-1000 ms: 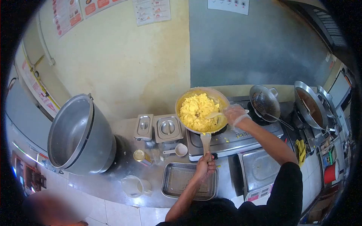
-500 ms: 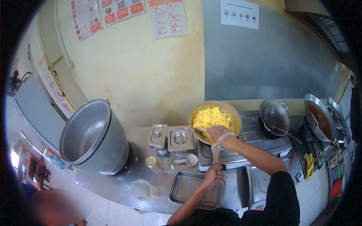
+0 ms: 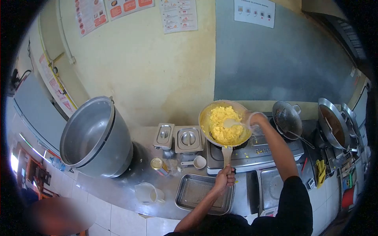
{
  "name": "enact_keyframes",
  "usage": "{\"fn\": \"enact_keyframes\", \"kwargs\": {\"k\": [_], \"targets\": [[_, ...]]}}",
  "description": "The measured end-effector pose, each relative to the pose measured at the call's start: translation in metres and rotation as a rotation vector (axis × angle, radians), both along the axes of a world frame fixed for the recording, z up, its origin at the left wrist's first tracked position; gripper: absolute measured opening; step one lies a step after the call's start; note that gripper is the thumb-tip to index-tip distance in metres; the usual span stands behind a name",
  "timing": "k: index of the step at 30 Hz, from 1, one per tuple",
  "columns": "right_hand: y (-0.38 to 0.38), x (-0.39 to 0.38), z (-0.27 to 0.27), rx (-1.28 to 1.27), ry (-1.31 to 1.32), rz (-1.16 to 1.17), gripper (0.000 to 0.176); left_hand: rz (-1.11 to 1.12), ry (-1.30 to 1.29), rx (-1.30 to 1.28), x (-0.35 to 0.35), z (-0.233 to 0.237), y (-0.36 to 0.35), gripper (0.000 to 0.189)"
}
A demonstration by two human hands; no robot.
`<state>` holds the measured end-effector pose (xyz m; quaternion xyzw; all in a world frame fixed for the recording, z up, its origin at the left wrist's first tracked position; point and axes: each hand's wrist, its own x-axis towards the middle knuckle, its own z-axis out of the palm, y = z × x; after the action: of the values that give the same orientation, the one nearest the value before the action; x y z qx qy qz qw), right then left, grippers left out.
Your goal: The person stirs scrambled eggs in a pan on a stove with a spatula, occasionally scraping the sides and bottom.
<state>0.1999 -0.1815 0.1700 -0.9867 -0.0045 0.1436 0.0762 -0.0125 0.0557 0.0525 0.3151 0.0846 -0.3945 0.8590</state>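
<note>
- The left hand (image 3: pixel 225 178) grasps the flat beige handle (image 3: pixel 227 154) of round pan (image 3: pixel 241 109).
- The right hand (image 3: pixel 254 119), in clear plastic glove, grips pale spatula (image 3: pixel 230 123).
- Lumpy yellow egg (image 3: pixel 221 131) lies in pan, over silvery metal stove (image 3: pixel 271 152).

Clumpy yellow egg (image 3: pixel 222 134) lies heaped in the round pan (image 3: pixel 203 119).

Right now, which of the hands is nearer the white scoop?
Left. The left hand grips the pan handle right of the white scoop; the right hand is farther off, at the right rim of the pan.
</note>
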Motion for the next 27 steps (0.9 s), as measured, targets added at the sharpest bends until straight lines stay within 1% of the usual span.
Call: {"fn": "enact_keyframes", "kwargs": {"k": [3,4,6,8,9,10,11,12,14,16,17,18,19,20,23,24,26,27], "targets": [[-0.027,0.005,0.008,-0.007,-0.017,-0.012,0.037,-0.011,0.049,0.026,0.001,0.008,0.001,0.034],[-0.04,0.013,0.0,-0.033,-0.067,-0.005,0.035,-0.011,0.056,0.029,0.001,0.008,0.0,0.034],[-0.059,0.045,-0.044,-0.075,-0.168,0.008,0.032,-0.011,0.067,0.045,0.002,0.008,0.001,0.036],[-0.055,0.055,-0.097,-0.141,-0.161,0.09,0.034,-0.013,0.054,0.046,0.002,0.005,-0.001,0.036],[-0.042,0.046,-0.103,-0.174,-0.161,0.133,0.035,-0.011,0.044,0.048,0.003,0.005,0.0,0.036],[-0.033,0.039,-0.104,-0.125,-0.148,0.134,0.034,-0.017,0.045,0.046,0.004,0.006,0.002,0.036],[-0.009,0.015,-0.079,-0.081,-0.13,0.138,0.032,-0.021,0.05,0.039,0.004,0.007,0.002,0.036],[0.003,0.0,-0.065,-0.038,-0.107,0.141,0.03,-0.026,0.06,0.03,0.002,0.007,0.001,0.036],[-0.019,-0.002,-0.076,-0.057,-0.021,0.386,0.028,-0.016,0.051,0.044,0.0,0.006,0.0,0.035],[-0.023,-0.017,-0.051,-0.081,0.051,0.457,0.027,-0.009,0.041,0.054,0.002,0.008,0.001,0.035],[-0.015,-0.041,-0.006,-0.1,0.085,0.408,0.027,-0.004,0.042,0.053,0.002,0.008,0.002,0.035],[-0.015,-0.054,0.02,-0.113,0.076,0.314,0.028,0.001,0.045,0.054,0.0,0.008,0.002,0.035],[-0.015,-0.064,0.043,-0.126,0.066,0.219,0.028,0.001,0.049,0.046,0.0,0.007,0.003,0.034],[-0.015,-0.067,0.054,-0.139,0.052,0.122,0.029,0.0,0.05,0.039,0.0,0.006,0.003,0.034],[-0.015,-0.069,0.059,-0.293,-0.079,0.016,0.028,-0.018,0.062,0.043,0.0,0.012,0.003,0.034],[-0.019,-0.061,0.044,-0.273,-0.084,0.056,0.027,-0.022,0.066,0.05,0.001,0.014,0.004,0.033],[-0.029,-0.038,-0.006,-0.232,-0.09,0.14,0.026,-0.021,0.073,0.044,0.001,0.01,0.003,0.034],[-0.016,-0.038,-0.01,-0.201,-0.089,0.106,0.025,-0.02,0.076,0.039,0.001,0.01,0.002,0.034]]}}
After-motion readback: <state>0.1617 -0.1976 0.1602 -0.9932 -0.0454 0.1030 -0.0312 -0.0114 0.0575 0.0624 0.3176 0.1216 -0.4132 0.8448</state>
